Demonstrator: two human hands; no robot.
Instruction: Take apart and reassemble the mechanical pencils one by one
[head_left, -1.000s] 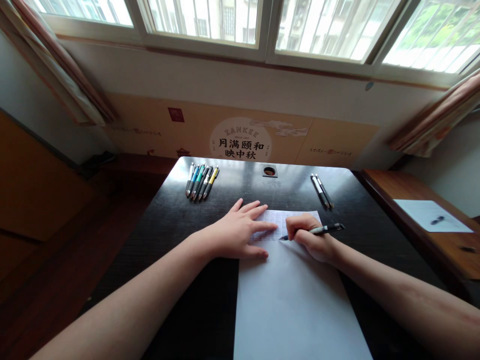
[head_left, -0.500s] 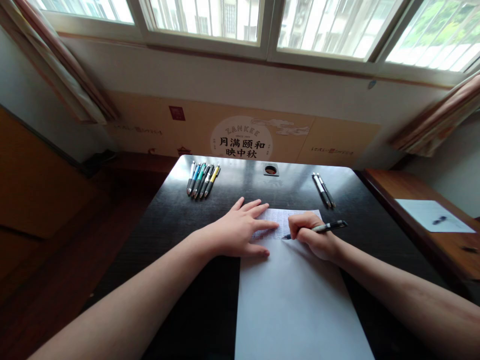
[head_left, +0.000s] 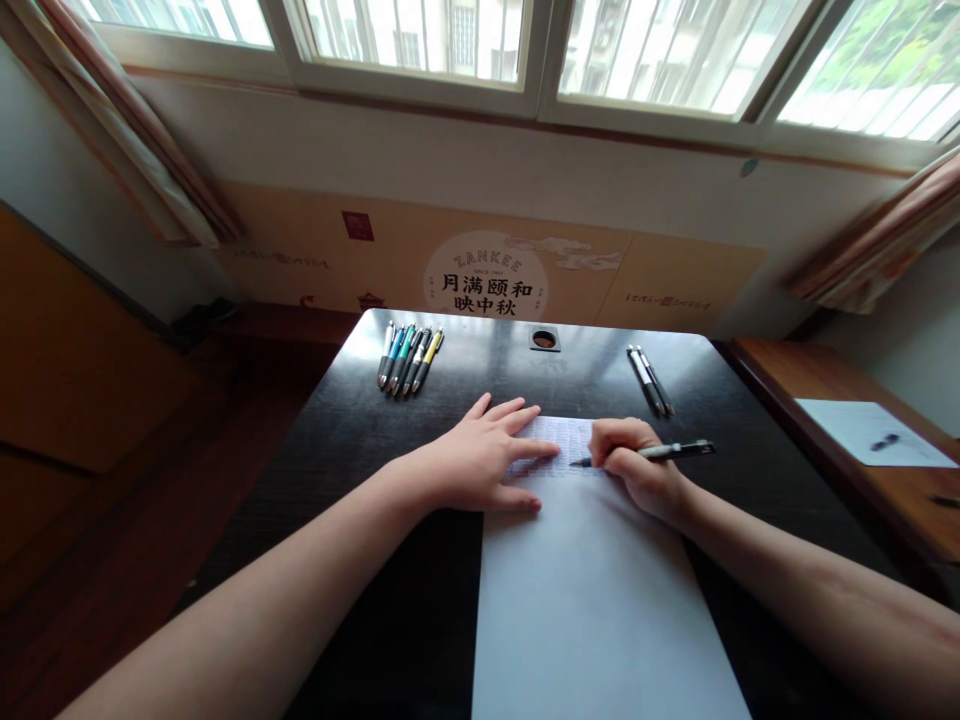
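Note:
A long white sheet of paper (head_left: 592, 590) lies on the black table (head_left: 330, 450), with rows of small handwriting across its top part. My left hand (head_left: 491, 455) rests flat at the sheet's upper left edge, fingers spread, partly over the written lines. Held between the fingers of my right hand (head_left: 637, 465) is a pen (head_left: 679, 450) with a dark tip and a pale grey and black barrel. Its tip is at the lower written rows, just right of my left index finger; whether it touches the paper I cannot tell.
Several pens (head_left: 409, 358) in different colours lie side by side at the back left. Two more pens (head_left: 650, 380) lie at the back right. A round cable hole (head_left: 544, 340) sits at the far edge. Rightward stands a brown wooden surface (head_left: 780, 375) bearing another sheet (head_left: 862, 432).
My right hand and the pen have shifted slightly right and a little up the paper. My left hand stays in place on the sheet. The view has drifted slightly.

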